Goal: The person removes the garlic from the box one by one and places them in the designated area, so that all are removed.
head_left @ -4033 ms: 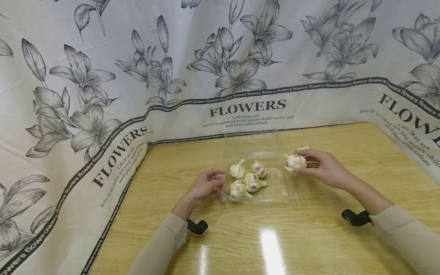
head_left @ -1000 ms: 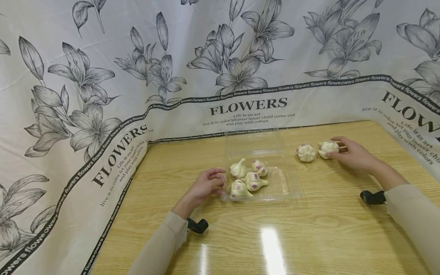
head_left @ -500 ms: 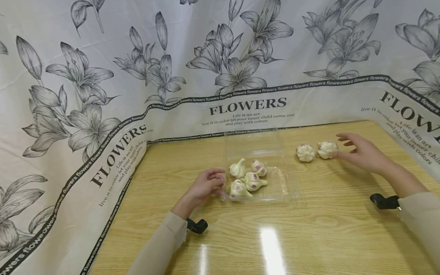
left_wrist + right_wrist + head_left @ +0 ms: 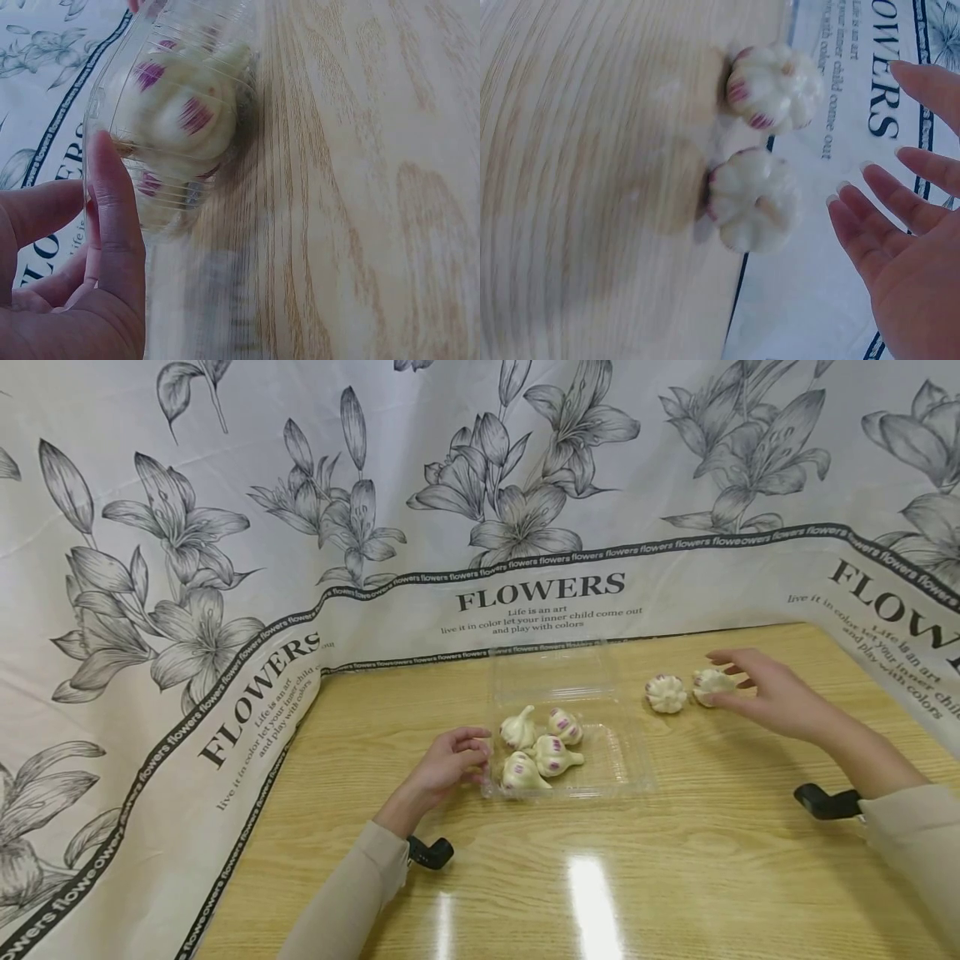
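My left hand pinches the left rim of a clear plastic clamshell box whose lid lies folded back. Thumb and finger meet at that rim in the left wrist view. Several garlic bulbs with purple marks lie in the box's left part. Right of the box, one garlic bulb sits on the table, with a second garlic bulb close beside it. My right hand is at this second bulb, partly covering it in the head view. In the right wrist view its fingers are spread and apart from both bulbs.
The wooden table runs back to a white flower-printed cloth hanging behind and at the sides. A black wrist-camera mount sits at the left wrist, another mount at the right.
My right hand carried a garlic bulb rightward, set it beside the other bulb and let go. It drew back right, then came slightly left again. The left hand stayed at the box.
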A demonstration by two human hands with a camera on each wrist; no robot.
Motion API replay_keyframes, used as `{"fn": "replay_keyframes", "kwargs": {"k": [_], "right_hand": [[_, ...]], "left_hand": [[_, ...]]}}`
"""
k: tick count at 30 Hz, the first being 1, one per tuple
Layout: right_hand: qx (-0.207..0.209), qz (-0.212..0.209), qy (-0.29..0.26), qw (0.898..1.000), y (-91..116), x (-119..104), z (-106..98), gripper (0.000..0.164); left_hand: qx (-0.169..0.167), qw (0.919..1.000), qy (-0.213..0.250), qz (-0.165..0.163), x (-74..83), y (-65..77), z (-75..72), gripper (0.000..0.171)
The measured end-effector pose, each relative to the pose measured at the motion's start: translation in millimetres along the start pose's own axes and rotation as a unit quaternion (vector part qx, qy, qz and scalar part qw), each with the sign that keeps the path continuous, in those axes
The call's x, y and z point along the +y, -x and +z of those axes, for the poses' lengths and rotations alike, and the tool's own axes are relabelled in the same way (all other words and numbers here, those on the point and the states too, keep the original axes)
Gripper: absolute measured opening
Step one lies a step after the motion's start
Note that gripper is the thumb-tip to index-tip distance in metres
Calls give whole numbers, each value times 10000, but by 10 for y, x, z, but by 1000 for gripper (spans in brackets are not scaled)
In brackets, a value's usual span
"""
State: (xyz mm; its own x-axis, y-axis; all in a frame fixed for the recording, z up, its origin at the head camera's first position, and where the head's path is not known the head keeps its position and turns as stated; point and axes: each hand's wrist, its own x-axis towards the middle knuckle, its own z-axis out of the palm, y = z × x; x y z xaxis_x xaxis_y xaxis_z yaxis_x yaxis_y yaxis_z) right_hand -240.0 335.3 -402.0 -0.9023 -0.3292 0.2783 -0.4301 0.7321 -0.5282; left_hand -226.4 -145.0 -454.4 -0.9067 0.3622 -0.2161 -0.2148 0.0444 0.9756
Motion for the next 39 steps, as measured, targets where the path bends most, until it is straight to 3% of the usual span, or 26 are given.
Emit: {"fn": "replay_keyframes", "kwargs": {"k": [7,16,26,39], "right_hand": [[-201,-561,149,9981,-53,-213,105,54],[-737,-581,-387,9948,-112,-505,279,52],[-995,-965,-500,9891,-174,-781,608,53],[-1200,-1046,-508,9859,-335,-906,969,66]], "left_hand": [[17,10000,28,-13,-1,7,9,44],[12,10000,8,-21,0,7,6,45],[-28,10000,0,6,-7,-6,-4,44],[-10,10000,35,-12,3,-8,7,45]]}}
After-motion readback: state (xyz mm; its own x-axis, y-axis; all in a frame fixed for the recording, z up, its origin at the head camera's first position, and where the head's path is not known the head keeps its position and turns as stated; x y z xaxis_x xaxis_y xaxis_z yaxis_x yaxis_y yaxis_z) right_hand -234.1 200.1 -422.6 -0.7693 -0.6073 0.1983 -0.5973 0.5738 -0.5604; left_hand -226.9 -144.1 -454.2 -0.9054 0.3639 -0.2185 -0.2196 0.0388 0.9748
